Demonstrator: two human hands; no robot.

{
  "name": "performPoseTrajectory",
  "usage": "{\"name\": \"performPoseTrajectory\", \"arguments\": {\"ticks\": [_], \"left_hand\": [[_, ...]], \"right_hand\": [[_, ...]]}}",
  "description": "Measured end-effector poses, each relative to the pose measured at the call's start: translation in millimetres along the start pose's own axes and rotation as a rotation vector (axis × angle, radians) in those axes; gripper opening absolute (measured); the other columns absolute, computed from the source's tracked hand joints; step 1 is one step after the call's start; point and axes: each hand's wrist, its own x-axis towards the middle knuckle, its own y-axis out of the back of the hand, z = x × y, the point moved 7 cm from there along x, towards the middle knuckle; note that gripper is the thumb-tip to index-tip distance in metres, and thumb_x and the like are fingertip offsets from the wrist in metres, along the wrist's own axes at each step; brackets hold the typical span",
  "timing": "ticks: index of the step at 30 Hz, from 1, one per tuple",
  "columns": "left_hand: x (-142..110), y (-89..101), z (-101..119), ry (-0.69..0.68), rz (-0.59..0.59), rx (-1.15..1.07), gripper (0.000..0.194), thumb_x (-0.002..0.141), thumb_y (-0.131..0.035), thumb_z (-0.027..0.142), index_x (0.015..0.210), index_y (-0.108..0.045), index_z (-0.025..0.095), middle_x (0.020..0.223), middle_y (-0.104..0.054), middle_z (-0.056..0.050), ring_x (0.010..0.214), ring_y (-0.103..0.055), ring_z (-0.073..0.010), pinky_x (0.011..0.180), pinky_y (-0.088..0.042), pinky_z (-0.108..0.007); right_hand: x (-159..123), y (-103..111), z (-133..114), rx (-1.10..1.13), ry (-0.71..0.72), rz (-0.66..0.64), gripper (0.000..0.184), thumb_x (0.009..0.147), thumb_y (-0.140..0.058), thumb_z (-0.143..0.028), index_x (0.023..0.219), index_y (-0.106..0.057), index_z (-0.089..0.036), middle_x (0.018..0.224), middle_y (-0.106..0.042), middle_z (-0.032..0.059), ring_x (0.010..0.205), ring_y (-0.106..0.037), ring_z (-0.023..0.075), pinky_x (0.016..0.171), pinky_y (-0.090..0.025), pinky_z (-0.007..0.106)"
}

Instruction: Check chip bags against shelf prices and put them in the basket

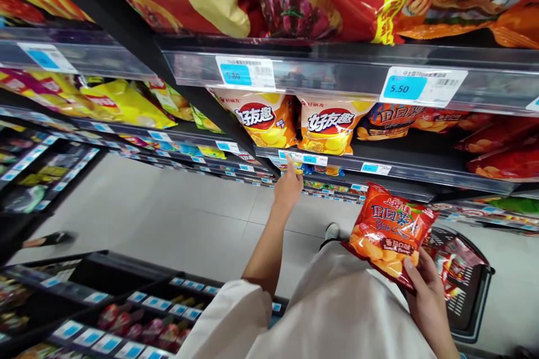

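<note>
My left hand point(288, 184) reaches out to the shelf edge, its index finger stretched onto a blue price tag point(302, 158) while the other fingers are curled in. Two orange-yellow crisp bags point(295, 123) stand on the shelf right above that tag. My right hand point(425, 286) grips the lower corner of an orange-red bag of potato crisps point(389, 233), held up in front of my white garment. The thumb lies on the bag's front.
A dark shopping basket point(471, 297) with red packets sits on the floor behind the held bag. Snack shelves point(337, 67) run along the right, with a 5.50 tag point(421, 87). Low racks point(105, 297) stand at the left. Another person's foot point(50, 239) shows far left.
</note>
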Motion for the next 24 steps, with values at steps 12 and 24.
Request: {"name": "performPoseTrajectory", "arguments": {"ticks": [12,24], "left_hand": [[3.2,16.1,-1.5,-0.022,0.017,0.047,0.074,0.096,-0.043,0.021,0.163,-0.015,0.012,0.106,-0.073,-0.017,0.102,-0.069,-0.0331,0.080,-0.051,-0.037],[3.9,11.2,0.1,0.028,-0.028,0.069,0.079,0.093,-0.042,0.018,0.164,-0.007,0.013,0.115,-0.071,-0.020,0.107,-0.068,-0.0343,0.085,-0.050,-0.039]], "right_hand": [[1.9,-0.5,7.9,-0.007,0.005,-0.037,0.079,0.060,-0.092,-0.051,0.131,-0.064,-0.031,0.120,-0.071,0.0048,0.103,-0.069,0.0284,0.090,-0.059,0.043],[11.0,10.7,3.8,0.023,-0.040,-0.165,0.070,0.061,-0.093,-0.050,0.122,-0.067,-0.029,0.119,-0.072,0.0037,0.107,-0.069,0.0279,0.088,-0.060,0.038]]}}
